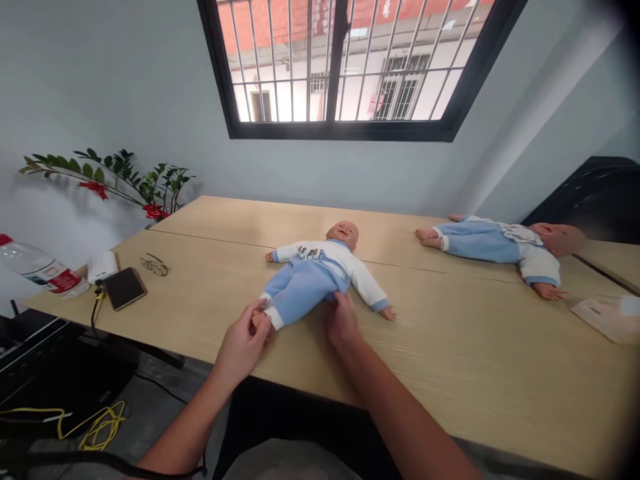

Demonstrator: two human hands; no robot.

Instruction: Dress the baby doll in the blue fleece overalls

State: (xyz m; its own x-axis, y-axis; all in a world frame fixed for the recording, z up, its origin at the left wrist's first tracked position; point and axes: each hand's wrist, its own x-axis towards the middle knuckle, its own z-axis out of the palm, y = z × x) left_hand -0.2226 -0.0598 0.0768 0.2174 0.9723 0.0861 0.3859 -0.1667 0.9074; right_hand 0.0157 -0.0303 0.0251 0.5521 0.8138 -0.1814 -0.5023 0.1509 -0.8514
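Note:
A baby doll point(345, 272) in a white top and light blue pants point(305, 288) lies on its back on the wooden table, head towards the window. My left hand point(246, 337) is closed around the doll's feet, by the white cuffs. At the doll's hip, my right hand point(343, 320) has its fingers closed on the edge of the blue pants; the fingertips are partly hidden beneath the cloth. The doll's arms are spread out to both sides on the tabletop.
A second doll point(480, 243) in similar clothes lies at the right, near a clear plastic packet point(607, 319). On the left are eyeglasses point(156, 265), a phone point(125, 288), a white power bank point(103, 267) and a bottle point(45, 270). A potted plant point(160, 187) stands behind the table.

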